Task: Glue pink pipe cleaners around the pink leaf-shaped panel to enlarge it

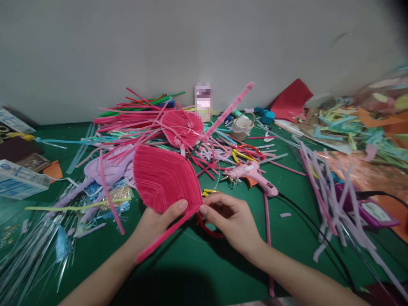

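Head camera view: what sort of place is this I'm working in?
Most likely a craft workbench. The green table is strewn with pipe cleaners, a pink glue gun lies among them, and paper scraps pile up at right. The left hand and right hand hold a pipe-cleaner petal.

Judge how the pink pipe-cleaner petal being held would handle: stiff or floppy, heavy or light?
Probably light: the left hand props the pink petal by its lower edge. Likely fairly stiff, as it stands fanned without sagging. Its fuzzy strands should resist slipping.
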